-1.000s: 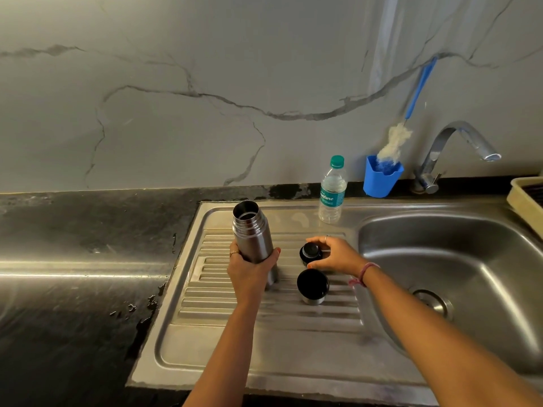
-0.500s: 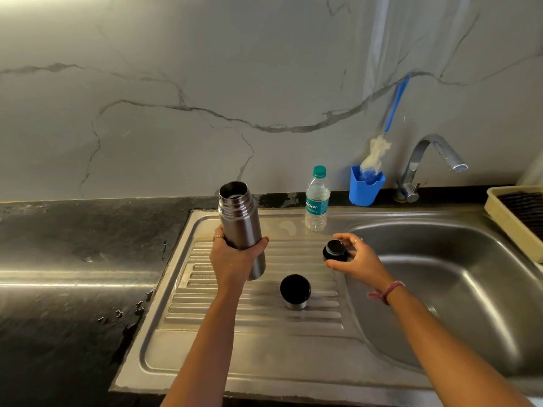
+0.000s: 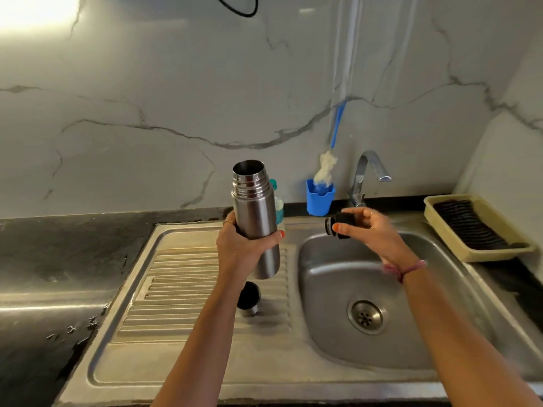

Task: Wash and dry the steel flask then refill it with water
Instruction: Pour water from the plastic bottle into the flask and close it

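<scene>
Nearest the camera, both forearms rise from the bottom edge, the elbows cut off. On the ribbed drainboard [image 3: 205, 304] stands a small steel cup [image 3: 248, 299], dark inside, its left side hidden behind the left wrist; what it holds cannot be made out. Above it the left hand [image 3: 244, 248] wraps round the lower body of the steel flask [image 3: 255, 212], held upright in the air over the drainboard, its mouth open and its inside too dark to read. The right hand [image 3: 379, 230] pinches a black stopper [image 3: 338, 226] between thumb and fingers over the back edge of the sink basin [image 3: 329, 289], whose drain sits bare. Behind the flask a plastic water bottle [image 3: 278, 207] is mostly hidden; its teal label shows no legible lettering. Farther back, a blue holder [image 3: 319, 201] contains a blue-handled bottle brush [image 3: 326, 168], beside the tap [image 3: 367, 174]. At right, a beige tray [image 3: 440, 218] carries a dark ribbed insert.
</scene>
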`<state>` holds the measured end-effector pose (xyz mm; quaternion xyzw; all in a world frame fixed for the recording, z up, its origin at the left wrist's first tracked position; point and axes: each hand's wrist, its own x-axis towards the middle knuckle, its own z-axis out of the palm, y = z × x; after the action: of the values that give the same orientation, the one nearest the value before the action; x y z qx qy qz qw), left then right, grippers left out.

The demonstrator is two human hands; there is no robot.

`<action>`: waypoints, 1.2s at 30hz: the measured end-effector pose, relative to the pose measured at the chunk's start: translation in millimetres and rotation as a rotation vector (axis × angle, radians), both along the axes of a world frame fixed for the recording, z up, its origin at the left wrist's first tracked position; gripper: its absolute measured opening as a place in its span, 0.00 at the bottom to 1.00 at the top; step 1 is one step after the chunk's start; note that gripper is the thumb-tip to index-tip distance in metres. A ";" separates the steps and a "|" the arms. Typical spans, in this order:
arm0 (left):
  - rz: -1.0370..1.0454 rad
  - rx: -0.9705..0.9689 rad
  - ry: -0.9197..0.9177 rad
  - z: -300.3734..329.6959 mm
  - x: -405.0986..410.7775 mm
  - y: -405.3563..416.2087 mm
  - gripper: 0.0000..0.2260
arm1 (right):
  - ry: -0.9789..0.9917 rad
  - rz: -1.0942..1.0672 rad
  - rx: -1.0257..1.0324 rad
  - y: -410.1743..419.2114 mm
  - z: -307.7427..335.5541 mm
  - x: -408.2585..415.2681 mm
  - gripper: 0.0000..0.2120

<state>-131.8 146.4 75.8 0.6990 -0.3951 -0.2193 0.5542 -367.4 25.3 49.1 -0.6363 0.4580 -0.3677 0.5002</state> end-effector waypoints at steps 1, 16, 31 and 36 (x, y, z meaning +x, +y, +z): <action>-0.015 0.004 0.002 -1.1 -9.0 -1.6 0.32 | 0.017 0.013 -0.026 -2.8 9.0 -7.3 0.23; -0.132 0.110 -0.026 -40.5 -107.5 -8.8 0.32 | 0.247 0.038 -0.229 -23.5 60.9 -67.6 0.27; -0.160 0.112 -0.011 -68.4 -146.8 1.6 0.34 | -0.105 0.380 -0.222 5.9 114.9 -73.2 0.20; -0.172 0.118 0.000 -75.7 -151.8 2.7 0.35 | 0.087 0.556 -0.223 8.2 122.3 -68.7 0.25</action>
<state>-283.7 149.1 0.2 0.6940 -0.4398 -0.2889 0.4914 -436.0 33.6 171.3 -0.8035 0.2437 -0.2371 0.4887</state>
